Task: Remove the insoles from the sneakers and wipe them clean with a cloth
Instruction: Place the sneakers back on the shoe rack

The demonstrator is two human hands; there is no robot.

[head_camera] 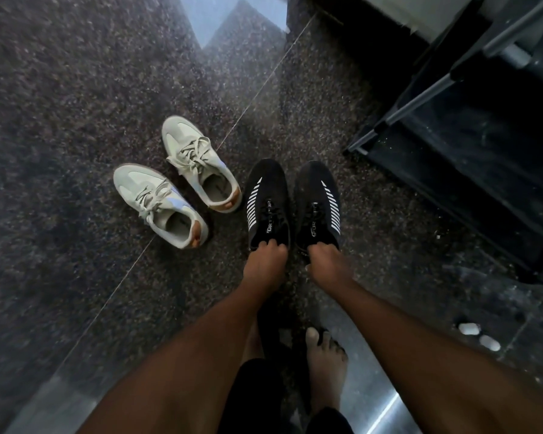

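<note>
Each hand curls its fingers over a black sneaker's heel collar, left hand (pixel 265 261) gripping the left black sneaker (pixel 267 203), right hand (pixel 328 261) the right black sneaker (pixel 318 203), beside two beige sneakers (pixel 182 183).

My left hand (pixel 265 261) curls over the heel rim of the left black sneaker (pixel 267 202), and my fingertips drop out of sight there. My right hand (pixel 326 261) does the same at the right black sneaker (pixel 317 198). Both hands cover the openings, so I cannot see any insole in them. The lettering on the tongues is partly covered and too smeared to read. My forearms run off the bottom edge, and my left one hides most of a bare foot (pixel 253 338). Two small white things (pixel 469 329) on the floor (pixel 76 151) are too small to name. The metal frame (pixel 420 98) at upper right is cut by the edge.
</note>
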